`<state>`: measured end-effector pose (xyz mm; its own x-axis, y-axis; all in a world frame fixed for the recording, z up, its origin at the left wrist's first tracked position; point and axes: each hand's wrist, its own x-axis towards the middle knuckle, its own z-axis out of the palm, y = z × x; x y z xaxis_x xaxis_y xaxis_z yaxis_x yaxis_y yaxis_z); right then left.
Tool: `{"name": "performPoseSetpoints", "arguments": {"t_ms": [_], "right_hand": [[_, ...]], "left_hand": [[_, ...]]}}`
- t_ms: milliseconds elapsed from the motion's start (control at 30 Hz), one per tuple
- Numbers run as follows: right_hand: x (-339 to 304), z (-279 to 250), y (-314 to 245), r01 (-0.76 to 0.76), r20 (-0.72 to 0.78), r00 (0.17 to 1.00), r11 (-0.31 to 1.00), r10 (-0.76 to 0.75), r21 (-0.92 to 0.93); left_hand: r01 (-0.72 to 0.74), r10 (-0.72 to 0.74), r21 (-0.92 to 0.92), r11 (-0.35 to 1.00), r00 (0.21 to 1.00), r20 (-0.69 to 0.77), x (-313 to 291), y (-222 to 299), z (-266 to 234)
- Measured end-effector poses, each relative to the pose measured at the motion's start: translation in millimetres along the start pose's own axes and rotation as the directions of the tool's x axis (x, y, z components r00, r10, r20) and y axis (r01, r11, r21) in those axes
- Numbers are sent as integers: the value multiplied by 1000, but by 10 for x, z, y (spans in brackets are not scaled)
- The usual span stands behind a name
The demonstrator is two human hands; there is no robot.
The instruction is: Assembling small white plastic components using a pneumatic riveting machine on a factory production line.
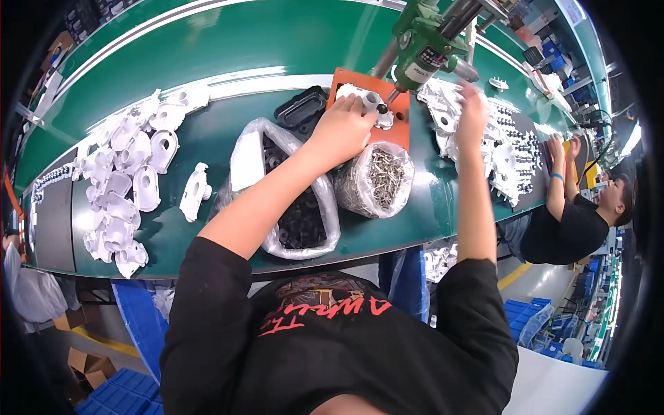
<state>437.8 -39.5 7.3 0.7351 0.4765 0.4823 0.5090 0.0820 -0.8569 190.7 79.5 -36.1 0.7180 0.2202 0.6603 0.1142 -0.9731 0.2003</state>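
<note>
My left hand (351, 124) is closed on a white plastic housing (374, 99), pressing it against an orange base plate (400, 128). Above it is the head of a green bench press (423, 55), its pointed tip close to the housing's right side. My right hand (473, 107) is raised just below the press's grey side handle (465, 70). Motion smears its fingers, and I cannot tell whether it touches the handle. Close by my left wrist sits a clear bag of metal screws (386, 181). My left forearm passes over a bag of small black parts (302, 220).
White housings (124, 155) are heaped on the green bench at left, with a single white piece (196, 192) apart from them. More white parts (505, 162) lie at right. A black tray (301, 109) is behind the bags. A co-worker (577, 221) works at the far right.
</note>
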Motion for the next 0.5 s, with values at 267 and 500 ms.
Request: {"name": "performPoseSetpoints", "arguments": {"t_ms": [267, 500], "right_hand": [[2450, 115, -478, -28, 228, 974, 987, -9, 156], [2562, -75, -1566, -345, 712, 418, 627, -563, 698]], "left_hand": [[13, -14, -22, 1000, 999, -49, 35, -7, 73], [-28, 28, 73, 997, 1000, 12, 25, 16, 78]]}}
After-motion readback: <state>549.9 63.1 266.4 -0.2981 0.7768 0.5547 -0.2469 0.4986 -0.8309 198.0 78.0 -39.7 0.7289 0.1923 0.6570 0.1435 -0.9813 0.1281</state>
